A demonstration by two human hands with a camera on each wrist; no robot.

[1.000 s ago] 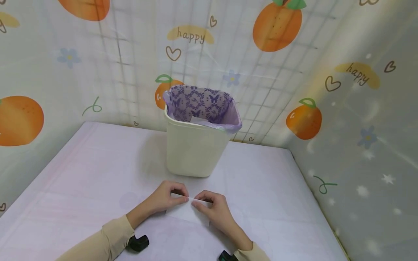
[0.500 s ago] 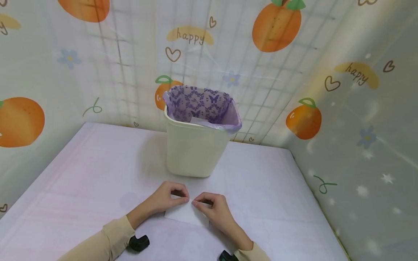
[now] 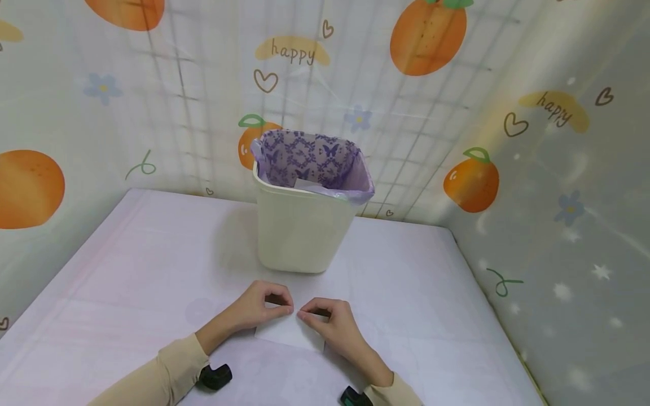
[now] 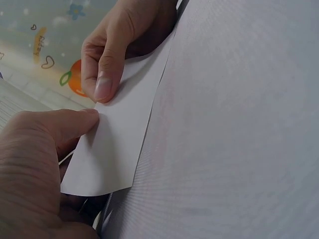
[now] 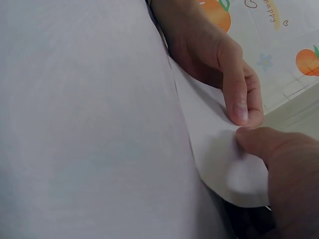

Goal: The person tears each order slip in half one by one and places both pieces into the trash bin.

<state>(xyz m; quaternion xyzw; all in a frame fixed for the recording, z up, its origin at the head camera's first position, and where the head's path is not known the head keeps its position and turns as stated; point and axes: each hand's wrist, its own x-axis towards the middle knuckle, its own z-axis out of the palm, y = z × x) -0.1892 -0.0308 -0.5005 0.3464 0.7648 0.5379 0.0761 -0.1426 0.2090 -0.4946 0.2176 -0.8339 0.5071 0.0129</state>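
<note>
A small sheet of white paper [image 3: 290,332] stands tilted between my two hands, its lower edge close to the table. My left hand [image 3: 260,307] pinches its upper edge near the middle, thumb on the near face. Right beside it, my right hand [image 3: 332,324] pinches the same edge, the two thumb tips almost meeting. The left wrist view shows the paper [image 4: 119,134] as one whole strip, slightly bent, under both thumbs. In the right wrist view the paper [image 5: 214,144] curves near its lower corner. The fingertips behind the sheet are hidden.
A cream trash bin [image 3: 302,231] stands just beyond the hands. Its purple butterfly-print liner [image 3: 310,152] folds over the rim, and a white paper piece [image 3: 307,184] lies inside. The pale-covered table [image 3: 406,304] is bordered by a printed curtain [image 3: 213,73].
The hands have stayed nearly still at the paper's upper edge; the fingertips shifted slightly and now hide more of that edge. The head view has tilted a little.
</note>
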